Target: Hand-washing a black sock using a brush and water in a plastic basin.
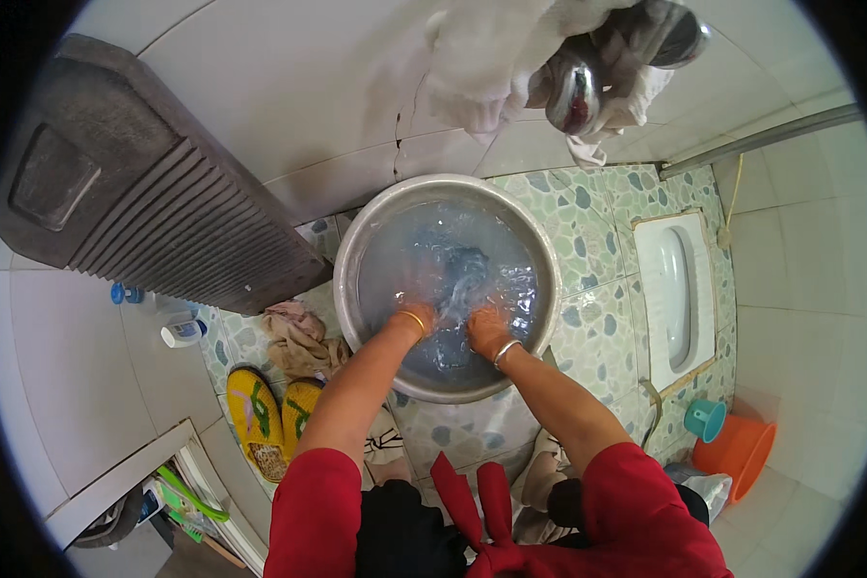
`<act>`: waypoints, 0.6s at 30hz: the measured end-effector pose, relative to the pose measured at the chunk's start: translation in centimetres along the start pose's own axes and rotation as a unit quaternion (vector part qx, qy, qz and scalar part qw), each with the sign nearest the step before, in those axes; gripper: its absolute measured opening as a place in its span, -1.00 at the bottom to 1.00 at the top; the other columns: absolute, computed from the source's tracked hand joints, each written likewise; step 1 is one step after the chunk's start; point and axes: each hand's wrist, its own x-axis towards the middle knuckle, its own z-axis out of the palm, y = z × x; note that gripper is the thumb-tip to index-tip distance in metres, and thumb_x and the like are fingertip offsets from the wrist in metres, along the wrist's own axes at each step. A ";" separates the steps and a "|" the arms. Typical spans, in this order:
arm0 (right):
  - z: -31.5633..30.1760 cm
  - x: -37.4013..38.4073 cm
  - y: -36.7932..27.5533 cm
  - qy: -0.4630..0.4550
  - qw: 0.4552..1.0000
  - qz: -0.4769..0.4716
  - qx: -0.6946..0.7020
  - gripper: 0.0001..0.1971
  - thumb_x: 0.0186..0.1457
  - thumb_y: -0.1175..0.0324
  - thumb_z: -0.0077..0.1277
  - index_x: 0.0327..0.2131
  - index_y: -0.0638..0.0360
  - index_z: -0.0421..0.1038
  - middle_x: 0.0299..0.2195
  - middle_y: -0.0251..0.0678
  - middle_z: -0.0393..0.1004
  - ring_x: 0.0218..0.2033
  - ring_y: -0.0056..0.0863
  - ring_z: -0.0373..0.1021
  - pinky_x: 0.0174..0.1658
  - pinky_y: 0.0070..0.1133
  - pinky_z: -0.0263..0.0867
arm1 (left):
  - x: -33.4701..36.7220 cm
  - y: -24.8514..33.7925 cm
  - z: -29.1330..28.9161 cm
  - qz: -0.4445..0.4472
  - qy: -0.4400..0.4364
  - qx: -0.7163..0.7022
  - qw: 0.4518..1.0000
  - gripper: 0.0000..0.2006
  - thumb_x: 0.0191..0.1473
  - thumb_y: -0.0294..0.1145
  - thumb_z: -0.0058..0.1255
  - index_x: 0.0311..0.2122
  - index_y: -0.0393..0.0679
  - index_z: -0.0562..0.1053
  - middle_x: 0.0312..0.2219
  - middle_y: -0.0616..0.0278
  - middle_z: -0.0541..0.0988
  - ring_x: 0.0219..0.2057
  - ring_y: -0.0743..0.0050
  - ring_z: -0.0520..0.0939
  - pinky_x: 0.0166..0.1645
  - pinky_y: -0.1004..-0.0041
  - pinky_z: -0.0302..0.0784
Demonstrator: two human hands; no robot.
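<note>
A round metal basin [353,356] of cloudy bluish water stands on the floor in front of me. In its middle a dark blue cloth [467,265] shows through the rippling surface. My left hand [418,316], with a gold-coloured bangle at the wrist, dips into the water beside the cloth's left side. On the other side, my right hand [488,329] is in the water close to the cloth, with a silver bangle on that wrist. The fingers of both hands are under the water and blurred, so their grip on the cloth is hidden.
A dark ribbed washboard [187,193] leans at the left, near crumpled cloths [298,342] and yellow slippers [255,419]. A white bottle [184,332] lies by the wall. Right of the basin are a squat toilet [679,299], a teal scoop [705,420] and an orange bucket [746,451].
</note>
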 end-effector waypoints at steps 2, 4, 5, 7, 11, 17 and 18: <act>-1.1 0.5 0.4 -0.040 0.999 -0.020 -0.001 -0.51 -0.16 0.42 -0.07 -0.03 0.16 0.23 0.00 0.05 0.16 0.04 -0.11 0.12 0.10 -0.27 -0.07 | -0.1 -0.1 -0.3 -0.020 -0.083 0.026 0.996 -0.13 -0.28 -0.16 0.18 0.17 0.01 0.00 0.19 0.10 -0.21 0.20 -0.05 -0.22 0.14 -0.05 -0.10; -3.5 0.8 1.9 0.040 0.994 -0.058 0.082 -0.70 -0.09 0.38 -0.13 -0.22 0.20 0.37 -0.08 0.05 0.26 0.01 -0.08 0.16 -0.01 -0.29 0.12 | -4.0 2.2 -5.0 -0.051 0.106 -0.010 0.993 -0.26 -0.26 -0.15 0.15 0.10 0.06 0.13 0.12 0.10 0.01 0.14 -0.04 -0.01 0.11 0.00 0.00; -4.6 0.7 2.0 0.039 0.994 -0.061 0.080 -0.70 -0.09 0.38 -0.13 -0.22 0.20 0.37 -0.08 0.05 0.26 0.01 -0.08 0.16 -0.01 -0.29 0.12 | -5.1 2.6 -5.5 -0.053 0.107 -0.013 0.993 -0.26 -0.26 -0.15 0.15 0.10 0.06 0.13 0.12 0.10 0.01 0.14 -0.04 -0.01 0.11 0.00 0.00; -6.8 0.3 2.5 0.212 0.945 -0.025 0.247 -0.73 -0.08 0.35 -0.09 -0.27 0.25 0.38 -0.27 0.03 0.38 -0.24 -0.10 0.33 -0.22 -0.35 0.26 | -6.4 3.5 -5.4 -0.029 0.163 -0.121 0.979 -0.35 -0.27 -0.15 0.15 0.02 0.04 0.24 0.02 0.10 0.15 0.04 -0.01 0.14 0.06 0.02 0.08; -12.8 0.1 2.9 0.139 0.926 0.008 0.351 -0.75 -0.08 0.33 -0.05 -0.34 0.30 0.37 -0.55 -0.09 0.41 -0.53 -0.17 0.37 -0.41 -0.43 0.30 | -6.6 4.9 -4.0 0.011 -0.005 0.008 1.000 -0.38 -0.34 -0.20 0.21 -0.05 0.04 0.30 0.05 0.06 0.13 0.03 0.00 0.16 -0.03 0.08 0.22; -23.2 -3.8 0.2 0.078 0.838 0.012 0.540 -0.80 -0.05 0.39 -0.03 -0.35 0.32 0.35 -0.60 -0.35 0.37 -0.62 -0.68 0.29 -0.57 -0.70 0.20 | -3.4 1.1 0.3 0.071 0.125 0.085 0.986 -0.56 -0.18 -0.21 0.04 -0.10 -0.03 0.33 -0.05 0.06 0.30 -0.06 0.06 0.34 -0.18 0.18 0.38; -23.6 -4.2 0.9 0.082 0.863 -0.015 0.498 -0.79 -0.05 0.42 -0.04 -0.31 0.32 0.34 -0.56 -0.37 0.38 -0.62 -0.67 0.28 -0.56 -0.71 0.21 | -4.1 1.1 -1.2 0.065 0.156 -0.064 0.984 -0.62 -0.15 -0.25 -0.03 -0.14 -0.05 0.35 -0.15 0.06 0.38 -0.19 0.07 0.42 -0.19 0.20 0.40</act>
